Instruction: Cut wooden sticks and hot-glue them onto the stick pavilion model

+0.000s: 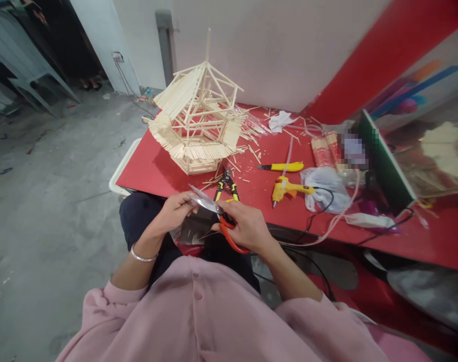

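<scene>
Indoors, red table, grey floor; right grip encloses scissors, left pinched, contents unclear.

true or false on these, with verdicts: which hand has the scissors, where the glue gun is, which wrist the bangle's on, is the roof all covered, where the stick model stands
1. The right hand holds the orange-handled metal scissors. True.
2. The yellow glue gun hangs off the front edge of the red table. False: it lies on the tabletop.
3. The silver bangle is on the right wrist. False: it is on the left wrist.
4. The upper roof of the pale wooden stick model is covered on every side. False: its right side shows open framing.
5. The model stands on the table. True.
</scene>
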### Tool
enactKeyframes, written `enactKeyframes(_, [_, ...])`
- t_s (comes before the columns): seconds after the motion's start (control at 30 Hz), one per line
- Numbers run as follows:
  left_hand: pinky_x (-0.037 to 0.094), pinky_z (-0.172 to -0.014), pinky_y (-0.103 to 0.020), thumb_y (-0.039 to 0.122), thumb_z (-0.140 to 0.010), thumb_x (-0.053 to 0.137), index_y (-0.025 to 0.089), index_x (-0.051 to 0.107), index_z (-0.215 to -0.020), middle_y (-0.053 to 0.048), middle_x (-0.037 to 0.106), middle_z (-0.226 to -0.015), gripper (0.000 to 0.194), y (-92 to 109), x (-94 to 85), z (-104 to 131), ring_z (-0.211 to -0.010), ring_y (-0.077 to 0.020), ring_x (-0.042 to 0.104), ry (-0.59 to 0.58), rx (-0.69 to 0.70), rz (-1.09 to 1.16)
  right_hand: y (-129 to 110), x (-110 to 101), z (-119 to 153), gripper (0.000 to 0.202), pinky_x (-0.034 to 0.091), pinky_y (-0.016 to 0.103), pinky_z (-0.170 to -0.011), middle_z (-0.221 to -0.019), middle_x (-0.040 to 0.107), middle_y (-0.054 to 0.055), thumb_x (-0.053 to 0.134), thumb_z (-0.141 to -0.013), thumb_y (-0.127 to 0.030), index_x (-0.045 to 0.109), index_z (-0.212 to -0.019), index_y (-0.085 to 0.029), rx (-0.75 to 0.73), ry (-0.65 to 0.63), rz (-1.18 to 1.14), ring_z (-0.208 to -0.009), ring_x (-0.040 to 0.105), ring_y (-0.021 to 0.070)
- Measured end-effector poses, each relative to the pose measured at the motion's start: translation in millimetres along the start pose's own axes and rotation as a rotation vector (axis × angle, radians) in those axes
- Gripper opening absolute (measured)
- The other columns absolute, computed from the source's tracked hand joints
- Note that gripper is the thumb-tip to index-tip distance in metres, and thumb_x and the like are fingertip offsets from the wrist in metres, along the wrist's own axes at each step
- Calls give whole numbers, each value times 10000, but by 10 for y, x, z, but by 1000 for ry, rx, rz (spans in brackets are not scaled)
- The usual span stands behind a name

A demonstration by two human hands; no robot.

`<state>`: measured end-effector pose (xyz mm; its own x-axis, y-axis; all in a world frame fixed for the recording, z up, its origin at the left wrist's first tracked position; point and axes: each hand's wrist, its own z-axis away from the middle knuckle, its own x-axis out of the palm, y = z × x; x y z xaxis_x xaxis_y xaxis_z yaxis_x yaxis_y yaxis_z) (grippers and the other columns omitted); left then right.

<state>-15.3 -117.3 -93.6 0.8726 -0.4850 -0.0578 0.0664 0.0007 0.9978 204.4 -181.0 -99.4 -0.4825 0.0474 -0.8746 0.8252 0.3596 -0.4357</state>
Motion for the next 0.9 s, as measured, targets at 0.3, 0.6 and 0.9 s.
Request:
enactKeyframes(0.3, [345,-431,-187,430,-868,650,162,637,-849,-8,671,-684,269,42,113,-107,-428,-51,472,72,40,190,256,3,146,638,457,306,-667,-805,728,113,424,-914,-656,646,-1264,-171,522,224,115,-699,672,227])
enactKeyframes(0.6, [289,-332,-159,379,-789,749,174,633,-870,50,593,-536,249,154,296,-261,-343,-45,437,147,-7,300,533,-127,-339,409,489,357,-763,-1059,718,192,436,-943,-385,659,-1170,-129,683,70,258,-940,686,287])
enactKeyframes(0.9, [353,-312,-155,373,-678,837,137,663,-797,23,630,-615,316,213,231,-311,-386,-53,503,202,-95,540,1615,-760,-123,346,451,379,-770,-1120,686,247,519,-849,-292,714,-1073,-113,843,-344,455,-1006,659,334])
